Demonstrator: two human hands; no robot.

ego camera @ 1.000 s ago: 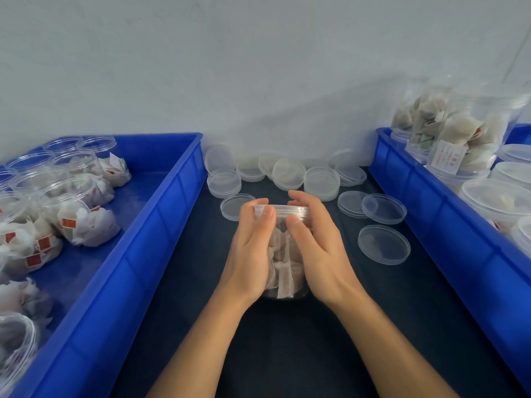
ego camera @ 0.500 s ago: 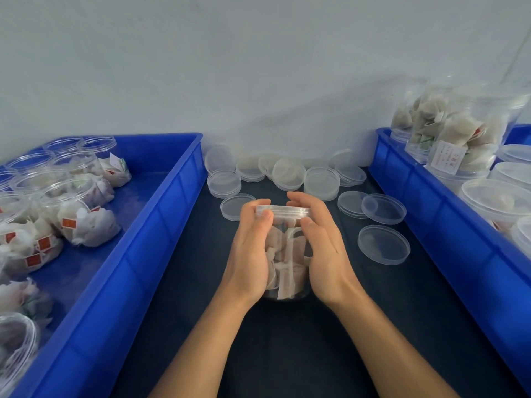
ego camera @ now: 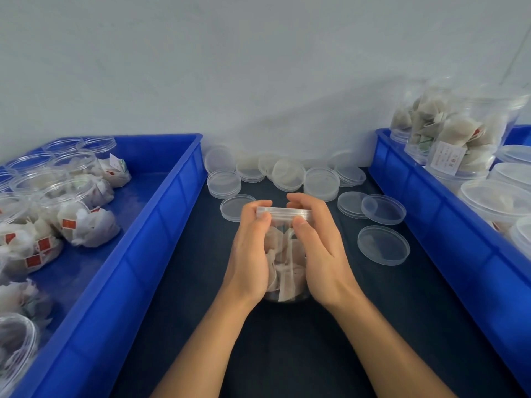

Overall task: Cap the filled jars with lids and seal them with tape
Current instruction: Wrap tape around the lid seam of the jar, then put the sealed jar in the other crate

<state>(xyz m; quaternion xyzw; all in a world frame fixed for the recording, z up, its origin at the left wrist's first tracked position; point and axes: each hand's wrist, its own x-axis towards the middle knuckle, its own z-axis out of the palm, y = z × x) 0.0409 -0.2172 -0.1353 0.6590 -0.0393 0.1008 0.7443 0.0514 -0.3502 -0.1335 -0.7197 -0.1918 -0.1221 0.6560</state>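
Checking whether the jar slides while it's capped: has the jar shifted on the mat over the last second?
No. The jar stands at the same spot, its base equally far from the loose lid on its right. Only the fingers shift around the lid.

A dark table point(ego camera: 178, 326) is flanked by two blue bins point(ego camera: 120, 271) point(ego camera: 448, 225); a pale wall point(ego camera: 258, 67) is seen behind it.

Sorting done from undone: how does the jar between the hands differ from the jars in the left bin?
The held jar carries a lid; the left-bin jars are open-topped. The held jar stands on the dark table, gripped by the left hand and right hand; the bin jars sit untouched in the blue bin. Both are clear and hold pale sachets.
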